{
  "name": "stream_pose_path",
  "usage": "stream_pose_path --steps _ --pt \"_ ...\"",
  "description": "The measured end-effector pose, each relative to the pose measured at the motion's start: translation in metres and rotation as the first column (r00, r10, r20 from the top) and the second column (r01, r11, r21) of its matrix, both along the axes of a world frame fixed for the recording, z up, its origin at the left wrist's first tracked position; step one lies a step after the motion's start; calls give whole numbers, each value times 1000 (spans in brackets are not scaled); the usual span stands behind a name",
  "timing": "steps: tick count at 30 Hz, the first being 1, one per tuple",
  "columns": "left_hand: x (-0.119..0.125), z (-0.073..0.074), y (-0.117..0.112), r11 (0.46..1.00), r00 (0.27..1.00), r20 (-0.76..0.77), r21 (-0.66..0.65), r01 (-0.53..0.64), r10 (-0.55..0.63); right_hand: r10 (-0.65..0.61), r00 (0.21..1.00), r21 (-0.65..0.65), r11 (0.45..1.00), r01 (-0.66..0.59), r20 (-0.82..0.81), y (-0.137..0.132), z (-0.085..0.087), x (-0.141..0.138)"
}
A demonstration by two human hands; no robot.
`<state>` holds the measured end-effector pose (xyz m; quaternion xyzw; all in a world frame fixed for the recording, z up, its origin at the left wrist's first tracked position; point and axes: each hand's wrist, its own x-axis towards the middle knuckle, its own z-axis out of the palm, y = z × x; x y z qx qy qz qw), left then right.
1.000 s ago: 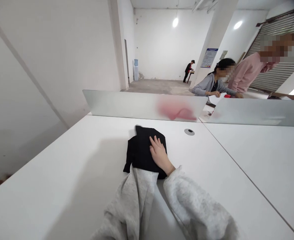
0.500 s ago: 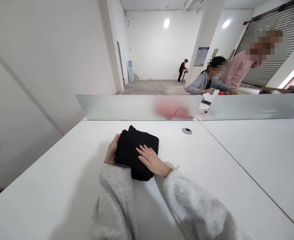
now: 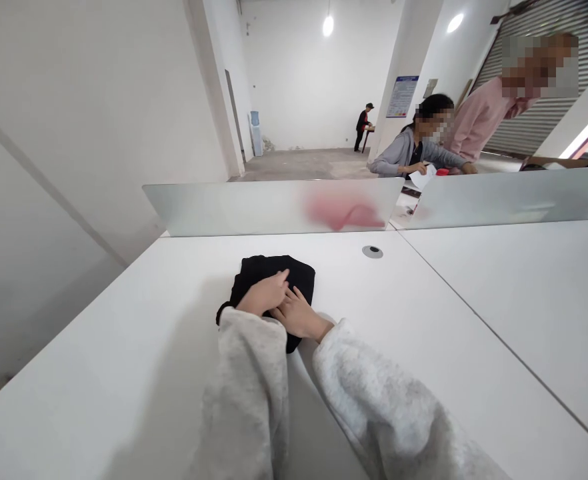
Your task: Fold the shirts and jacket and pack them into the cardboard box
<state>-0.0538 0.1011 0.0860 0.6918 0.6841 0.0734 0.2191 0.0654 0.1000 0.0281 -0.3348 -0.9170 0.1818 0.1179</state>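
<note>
A folded black cloth lies on the white table in front of me. My left hand rests on top of it, fingers stretched flat and pointing right. My right hand lies flat on the cloth just beside and below, its fingers pointing up-left and touching my left hand. Both wrists wear grey sleeves. Neither hand grips the cloth; both press on it.
A frosted divider panel stands along the table's far edge, with something pink behind it. A round cable grommet sits right of the cloth. Two people lean over a desk beyond; another stands far back.
My left hand moved from the cloth's left edge onto its top, flattening it. The right hand stayed on the cloth and slid slightly toward me. The cloth's raised corner is pressed down.
</note>
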Motion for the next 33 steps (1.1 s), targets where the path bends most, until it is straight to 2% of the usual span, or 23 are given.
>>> stream_pose_path --steps 3,6,9,15,18,20,23,26,28,30,33 --pt "17 -33 22 998 998 7 12 58 -58 87 995 31 996 -86 -53 5 -5 3" --pt "13 -51 32 996 997 20 39 75 -76 124 989 4 992 -124 -84 8 -6 5" --pt "2 -52 32 991 993 49 82 102 -106 106 992 4 994 -106 -69 10 -4 5" --pt "-18 -49 23 957 965 84 173 233 -250 67 997 -46 997 -69 -33 9 -2 5" --pt "-25 -52 22 956 969 47 177 232 -244 72 997 -73 995 -74 -35 12 -4 7" --pt "-30 -56 22 970 987 7 184 159 -163 37 998 -72 997 -40 -41 18 -7 10" --pt "-39 -60 21 972 995 -44 222 -73 85 -150 988 -97 985 145 -41 30 -17 19" --pt "-51 -64 19 915 931 -48 210 -345 362 -330 943 -152 935 320 -43 39 -29 27" --pt "-60 -67 18 862 871 -37 168 -478 490 -413 910 -145 904 403 -45 41 -36 29" --pt "-66 -69 19 824 829 -25 129 -551 558 -514 857 -130 853 505 -40 40 -39 28" --pt "-71 -70 20 813 817 -1 97 -573 576 -615 789 -121 784 609 -13 38 -40 26"
